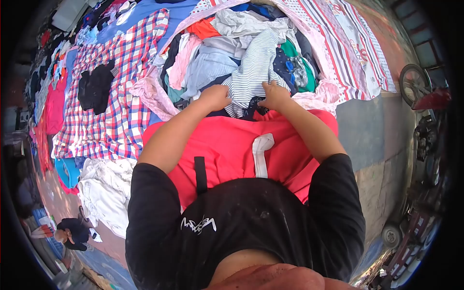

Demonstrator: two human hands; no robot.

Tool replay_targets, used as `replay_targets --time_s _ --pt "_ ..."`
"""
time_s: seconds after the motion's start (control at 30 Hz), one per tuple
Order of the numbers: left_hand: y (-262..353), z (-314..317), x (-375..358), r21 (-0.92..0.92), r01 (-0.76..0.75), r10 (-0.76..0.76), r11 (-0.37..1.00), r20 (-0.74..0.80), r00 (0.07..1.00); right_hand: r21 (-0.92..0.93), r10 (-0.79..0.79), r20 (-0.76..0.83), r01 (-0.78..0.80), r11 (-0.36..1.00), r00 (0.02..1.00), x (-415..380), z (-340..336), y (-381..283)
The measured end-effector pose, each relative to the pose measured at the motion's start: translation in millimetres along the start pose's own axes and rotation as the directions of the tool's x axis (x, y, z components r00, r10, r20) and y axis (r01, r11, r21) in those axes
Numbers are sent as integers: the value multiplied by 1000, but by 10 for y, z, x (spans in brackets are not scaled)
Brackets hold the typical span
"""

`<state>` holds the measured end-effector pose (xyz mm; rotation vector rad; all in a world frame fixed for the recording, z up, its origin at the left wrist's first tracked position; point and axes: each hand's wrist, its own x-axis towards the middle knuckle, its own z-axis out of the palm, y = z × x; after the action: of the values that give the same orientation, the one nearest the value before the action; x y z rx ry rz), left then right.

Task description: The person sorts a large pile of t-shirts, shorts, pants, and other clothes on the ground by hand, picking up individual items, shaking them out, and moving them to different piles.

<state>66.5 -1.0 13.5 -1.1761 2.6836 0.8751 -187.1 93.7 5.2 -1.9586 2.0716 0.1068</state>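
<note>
A white shirt with thin dark stripes (254,65) lies over a heap of mixed clothes in front of me. My left hand (216,97) is closed at the shirt's left edge, its fingertips partly hidden by the cloth. At the opposite edge, my right hand (275,95) pinches the shirt, with the thumb low near a dark printed cloth (255,107). Beneath and around the shirt are a light blue-grey garment (205,67), a pink garment (183,65), an orange-red one (202,28) and a green one (305,77).
Pink cloth (323,48) rings the heap. Red fabric (217,140) with a white strap (261,154) lies against my body. At left is a checked sheet (130,63) bearing black clothing (95,89); white cloth (108,188) lies below. A person (72,233) is lower left; a wheel (414,84) stands right.
</note>
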Motion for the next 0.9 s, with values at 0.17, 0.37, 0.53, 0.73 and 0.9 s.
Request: replay_targets --time_s 0.17,0.37,0.53,0.73,0.9 --pt "169 -4 -31 4 -66 65 998 63 996 -176 -377 -38 365 914 926 -62 186 -217" --pt "201 -36 -22 28 -112 110 993 65 992 -242 -220 -2 213 946 975 157 551 12" --pt "269 -58 -34 -119 -314 298 942 -135 945 450 -299 -2 268 852 954 129 -396 -98" --pt "659 -340 -149 -656 -297 250 694 -166 954 993 -542 96 -118 -5 835 -66 -1192 201" --pt "401 -445 -85 -998 43 89 39 46 995 950 368 82 38 -309 926 220 -1009 553"
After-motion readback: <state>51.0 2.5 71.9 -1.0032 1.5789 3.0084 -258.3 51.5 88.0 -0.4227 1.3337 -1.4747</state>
